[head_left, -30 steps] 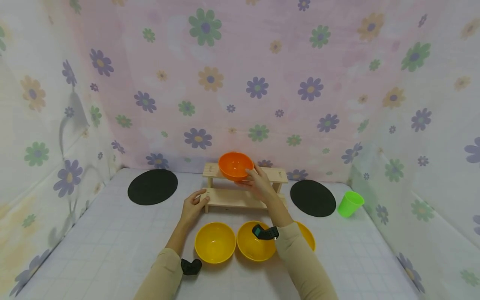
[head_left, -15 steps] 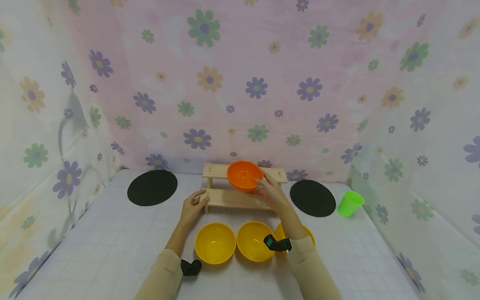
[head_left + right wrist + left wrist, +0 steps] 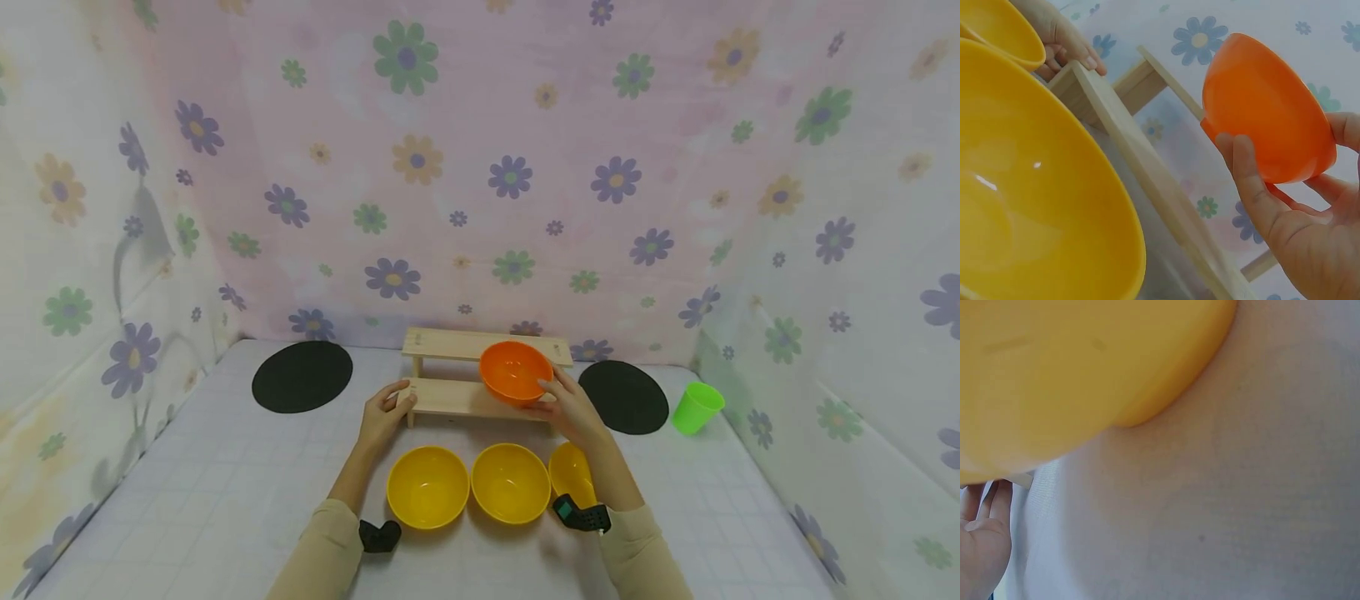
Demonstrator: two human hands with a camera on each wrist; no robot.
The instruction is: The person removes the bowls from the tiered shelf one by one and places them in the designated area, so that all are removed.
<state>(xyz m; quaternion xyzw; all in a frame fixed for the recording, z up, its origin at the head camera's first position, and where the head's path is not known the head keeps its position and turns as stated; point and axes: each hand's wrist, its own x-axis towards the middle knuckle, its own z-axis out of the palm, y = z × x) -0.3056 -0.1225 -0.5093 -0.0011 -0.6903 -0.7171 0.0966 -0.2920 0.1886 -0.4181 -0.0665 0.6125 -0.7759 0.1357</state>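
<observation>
An orange bowl [image 3: 514,371] is in my right hand [image 3: 572,408], thumb at its rim and fingers under its side. In the head view it overlaps the right half of a two-step wooden rack [image 3: 450,397]. The right wrist view shows the orange bowl [image 3: 1266,112] tilted, the fingers of my right hand [image 3: 1310,237] against its outside. My left hand [image 3: 384,414] grips the left end of the rack's lower step, thumb on top. Three yellow bowls stand in a row before the rack: a left one [image 3: 428,488], a middle one [image 3: 511,485] and a right one [image 3: 572,473], partly behind my right wrist.
A black round mat [image 3: 302,377] lies left of the rack, and another black mat [image 3: 624,397] lies to its right. A green cup [image 3: 698,408] stands tilted in view at the far right. Flowered cloth [image 3: 480,167] walls in the white table on three sides.
My right hand has carried the orange bowl from over the rack's upper step to the right and toward me, lower in view. My left hand has stayed on the rack.
</observation>
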